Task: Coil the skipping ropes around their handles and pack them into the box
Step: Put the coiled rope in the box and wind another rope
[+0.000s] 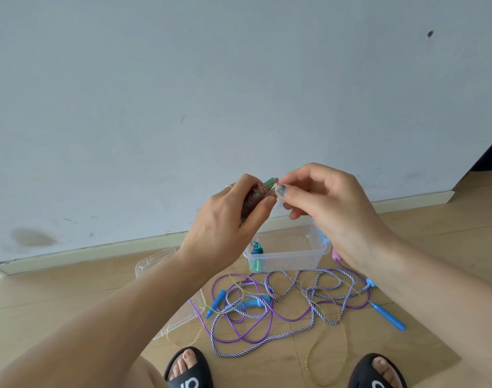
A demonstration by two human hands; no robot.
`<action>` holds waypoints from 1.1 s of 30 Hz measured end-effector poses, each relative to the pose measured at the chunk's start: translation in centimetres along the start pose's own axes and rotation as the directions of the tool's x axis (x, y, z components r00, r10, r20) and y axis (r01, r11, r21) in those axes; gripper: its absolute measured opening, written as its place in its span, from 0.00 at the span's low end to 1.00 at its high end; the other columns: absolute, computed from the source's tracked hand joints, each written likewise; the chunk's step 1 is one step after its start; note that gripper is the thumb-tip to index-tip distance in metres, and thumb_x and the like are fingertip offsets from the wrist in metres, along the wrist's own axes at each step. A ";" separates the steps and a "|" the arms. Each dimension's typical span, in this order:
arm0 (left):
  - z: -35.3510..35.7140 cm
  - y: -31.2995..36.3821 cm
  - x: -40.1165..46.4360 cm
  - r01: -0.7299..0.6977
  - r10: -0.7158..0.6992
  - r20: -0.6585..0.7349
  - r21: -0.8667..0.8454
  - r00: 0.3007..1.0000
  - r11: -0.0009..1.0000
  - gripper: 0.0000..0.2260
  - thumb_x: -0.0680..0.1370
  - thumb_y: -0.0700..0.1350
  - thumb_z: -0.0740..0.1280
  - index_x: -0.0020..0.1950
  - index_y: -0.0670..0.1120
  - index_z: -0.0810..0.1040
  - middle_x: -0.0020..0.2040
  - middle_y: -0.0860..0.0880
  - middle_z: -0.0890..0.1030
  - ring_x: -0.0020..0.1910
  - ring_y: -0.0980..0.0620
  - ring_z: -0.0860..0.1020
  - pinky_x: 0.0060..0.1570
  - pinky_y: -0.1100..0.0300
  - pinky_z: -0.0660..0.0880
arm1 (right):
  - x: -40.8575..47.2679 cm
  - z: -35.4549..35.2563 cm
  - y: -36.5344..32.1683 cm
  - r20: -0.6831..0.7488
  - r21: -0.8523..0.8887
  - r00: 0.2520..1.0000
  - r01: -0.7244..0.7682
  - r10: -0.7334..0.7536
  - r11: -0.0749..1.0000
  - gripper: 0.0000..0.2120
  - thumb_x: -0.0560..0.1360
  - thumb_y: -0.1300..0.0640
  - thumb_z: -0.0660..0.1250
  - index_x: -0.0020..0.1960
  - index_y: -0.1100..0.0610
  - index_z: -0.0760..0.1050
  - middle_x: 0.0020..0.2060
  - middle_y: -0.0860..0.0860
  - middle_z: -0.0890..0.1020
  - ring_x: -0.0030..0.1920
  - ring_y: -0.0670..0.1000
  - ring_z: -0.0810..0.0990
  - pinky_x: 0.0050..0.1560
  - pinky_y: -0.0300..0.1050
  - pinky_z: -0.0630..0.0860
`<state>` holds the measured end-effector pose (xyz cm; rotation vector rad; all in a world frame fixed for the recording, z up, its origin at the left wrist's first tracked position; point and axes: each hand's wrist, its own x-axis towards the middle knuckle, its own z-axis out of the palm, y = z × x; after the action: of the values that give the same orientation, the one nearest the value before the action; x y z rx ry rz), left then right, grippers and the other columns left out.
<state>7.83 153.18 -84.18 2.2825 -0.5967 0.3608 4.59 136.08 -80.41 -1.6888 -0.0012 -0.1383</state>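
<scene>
The pink rope bundle wound round green plastic handles (pixel 257 196) was held at chest height above the floor, its long axis tilted, handle ends pointing up and right. The left hand (pixel 228 217) gripped it; the right hand (pixel 323 208) had its fingers pinching the rope's end. One coiled rope (pixel 256 252) lay in the clear plastic box (pixel 288 254); the striped, purple and yellow ropes (pixel 281 306) were still loose on the wooden floor (pixel 71 289).

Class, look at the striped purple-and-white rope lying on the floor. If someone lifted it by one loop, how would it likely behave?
The striped rope would probably sag and trail, since it lies in loose curves. It seems likely to drag the thin purple rope along, because the two cross repeatedly. Its braided look suggests it would not be slippery.
</scene>
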 end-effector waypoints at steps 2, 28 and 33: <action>0.0 0.1 -0.1 -0.046 0.048 -0.025 0.060 0.999 0.997 0.12 0.79 0.58 0.61 0.51 0.50 0.72 0.35 0.55 0.72 0.34 0.51 0.70 0.32 0.57 0.68 | 0.2 0.0 0.4 -0.004 0.121 0.995 -0.097 0.098 0.988 0.03 0.75 0.65 0.71 0.47 0.60 0.83 0.40 0.57 0.84 0.39 0.50 0.82 0.43 0.43 0.78; 1.9 -0.3 0.6 -0.230 0.353 -0.051 0.670 0.934 0.706 0.14 0.84 0.52 0.56 0.50 0.44 0.74 0.42 0.48 0.75 0.32 0.46 0.71 0.33 0.50 0.71 | 0.2 1.6 0.5 -0.081 0.550 0.916 -0.287 0.392 0.784 0.04 0.76 0.68 0.67 0.45 0.63 0.80 0.34 0.53 0.81 0.33 0.47 0.78 0.33 0.36 0.76; 2.1 -0.3 0.6 -0.226 0.357 -0.066 0.665 0.932 0.711 0.14 0.83 0.52 0.56 0.49 0.44 0.74 0.41 0.48 0.74 0.32 0.46 0.71 0.32 0.51 0.71 | 0.3 1.5 0.5 -0.038 0.594 0.911 -0.310 0.411 0.742 0.06 0.77 0.68 0.67 0.43 0.63 0.80 0.35 0.53 0.81 0.33 0.46 0.78 0.34 0.35 0.77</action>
<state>8.72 151.65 -85.56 2.7558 -0.8353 1.0853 5.10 137.45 -81.08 -1.0299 0.3807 0.0200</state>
